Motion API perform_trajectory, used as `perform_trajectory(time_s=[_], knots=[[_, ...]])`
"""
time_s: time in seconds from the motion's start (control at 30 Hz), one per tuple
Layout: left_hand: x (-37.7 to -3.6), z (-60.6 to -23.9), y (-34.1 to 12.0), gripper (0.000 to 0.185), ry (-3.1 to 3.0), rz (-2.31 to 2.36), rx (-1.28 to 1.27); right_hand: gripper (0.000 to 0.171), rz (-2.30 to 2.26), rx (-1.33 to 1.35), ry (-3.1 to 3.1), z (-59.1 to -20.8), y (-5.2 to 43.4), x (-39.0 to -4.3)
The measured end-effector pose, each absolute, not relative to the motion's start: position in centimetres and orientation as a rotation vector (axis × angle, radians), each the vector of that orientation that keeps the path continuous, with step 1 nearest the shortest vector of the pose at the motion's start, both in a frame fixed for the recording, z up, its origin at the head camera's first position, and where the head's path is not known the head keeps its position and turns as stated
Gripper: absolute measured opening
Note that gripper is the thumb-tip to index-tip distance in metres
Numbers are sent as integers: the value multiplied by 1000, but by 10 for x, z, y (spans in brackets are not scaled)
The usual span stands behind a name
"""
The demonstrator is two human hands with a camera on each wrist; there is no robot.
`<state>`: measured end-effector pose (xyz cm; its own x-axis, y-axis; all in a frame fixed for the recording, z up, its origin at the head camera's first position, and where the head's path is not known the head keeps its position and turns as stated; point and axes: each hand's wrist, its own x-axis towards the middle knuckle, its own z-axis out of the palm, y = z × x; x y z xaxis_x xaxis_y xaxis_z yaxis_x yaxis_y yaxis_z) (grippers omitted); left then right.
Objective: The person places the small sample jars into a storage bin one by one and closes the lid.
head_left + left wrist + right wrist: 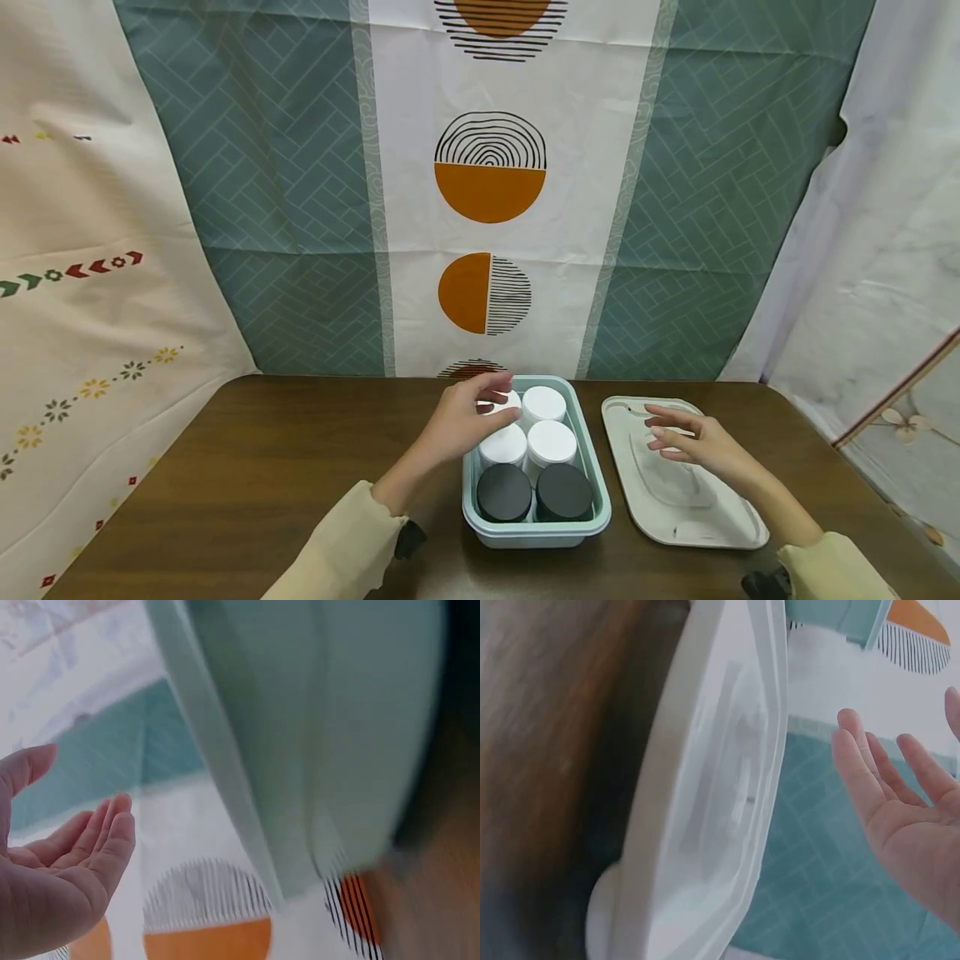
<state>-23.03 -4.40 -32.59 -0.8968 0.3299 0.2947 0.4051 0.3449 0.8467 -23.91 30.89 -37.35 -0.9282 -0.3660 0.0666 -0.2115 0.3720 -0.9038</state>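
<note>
Head view: left hand (461, 421) fingers (501, 385) hover above white jars (525, 425).

Left hand (463, 421) reaching forward, fingers loosely spread and relaxed, gripping nothing. Right hand (693, 442) hovering palm down, fingers extended leftward. Both forearms in pale cream sleeves.

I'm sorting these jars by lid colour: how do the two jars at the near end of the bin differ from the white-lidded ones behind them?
The two near jars have dark grey lids; the four white-lidded jars behind them have white ones. The dark pair sits at the bin's near end with no hand over it, while the left hand hovers over the far-left white jar. All have round lids, stand upright and are packed two abreast in the pale teal bin.
</note>
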Motion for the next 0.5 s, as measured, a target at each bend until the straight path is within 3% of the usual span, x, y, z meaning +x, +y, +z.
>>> perform_trajectory(time_s=[0.33, 0.5], knots=[[-186, -317, 12, 49, -2425, -1895, -796, 38, -1655, -485, 2515, -380, 342, -232], [-171, -319, 42, 47, -2409, -1894, -823, 45, -1578, -458, 2625, -385, 354, -228]])
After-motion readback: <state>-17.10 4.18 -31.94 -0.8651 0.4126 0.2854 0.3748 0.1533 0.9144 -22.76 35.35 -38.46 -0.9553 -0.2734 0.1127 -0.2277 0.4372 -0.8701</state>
